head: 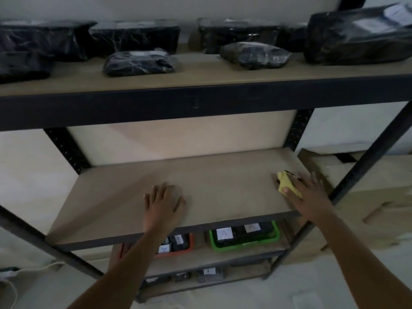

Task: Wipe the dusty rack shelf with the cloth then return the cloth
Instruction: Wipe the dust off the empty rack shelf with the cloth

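Yellow cloth [287, 184] lies bunched at the right end of the middle shelf [211, 186], close to the shelf's right edge and nearer the front than the back. The right hand [308, 190] presses down on it with fingers spread and fairly straight; the thumb lies across the cloth's near side, and part of the cloth pokes out beyond the fingers on the left. Something small and dark shows at the cloth's far edge, too blurred to identify.

Toward the middle of the same shelf, near its front edge, the left hand [162, 204] rests flat on the bare board, fingers spread, well apart from the cloth.

Above, the upper shelf [200, 72] carries several black plastic-wrapped packages [138, 63] in a loose row. Below the middle shelf, a green tray [245, 238] and an orange tray [178, 243] sit side by side on a lower shelf, both holding dark items with white paper labels. Cardboard boxes [367, 197] stand just beside the rack on the right, and a white cable [29, 270] trails on the floor at the lower left.
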